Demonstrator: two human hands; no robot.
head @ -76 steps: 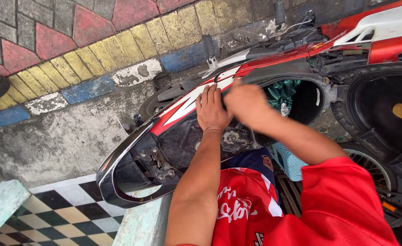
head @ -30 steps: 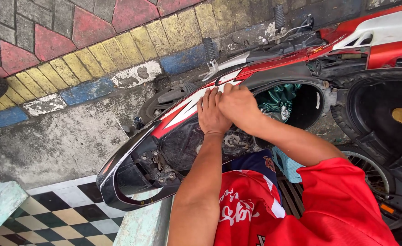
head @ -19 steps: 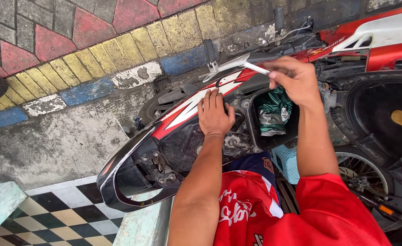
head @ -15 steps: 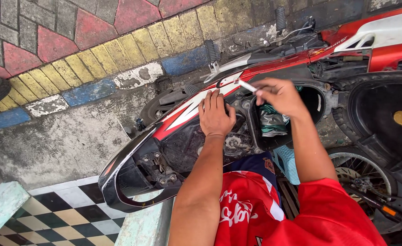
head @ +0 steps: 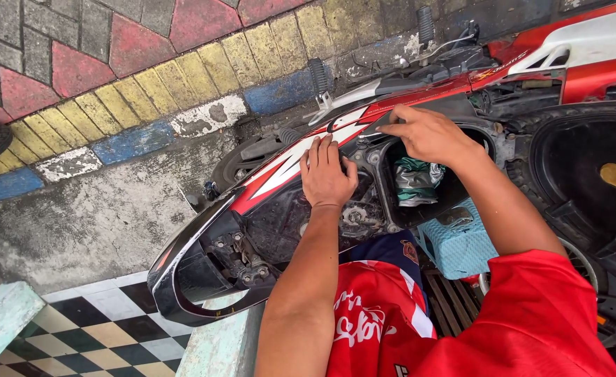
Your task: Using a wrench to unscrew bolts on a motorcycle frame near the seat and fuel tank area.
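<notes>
A scooter lies with its red, white and black side panel (head: 280, 174) partly loose, showing the engine parts (head: 353, 216) under it. My left hand (head: 327, 174) lies flat on the panel's red-and-white stripe, fingers together and holding nothing. To its right, my right hand (head: 426, 132) reaches over the open under-seat compartment (head: 419, 185), and its fingertips pinch the panel's dark upper edge (head: 381, 126). No tool shows in either hand.
A green-and-silver bundle (head: 416, 178) sits inside the compartment. A light blue cloth (head: 458, 241) lies below it. The rear wheel housing (head: 601, 174) is at right and a footpeg (head: 320, 77) sticks up behind. Painted paving (head: 147, 84) lies beyond, checkered tiles (head: 98, 335) near me.
My right hand lifted away to the right with a thin silver tool, then came back down onto the panel's upper edge. My left hand stayed pressed on the panel.
</notes>
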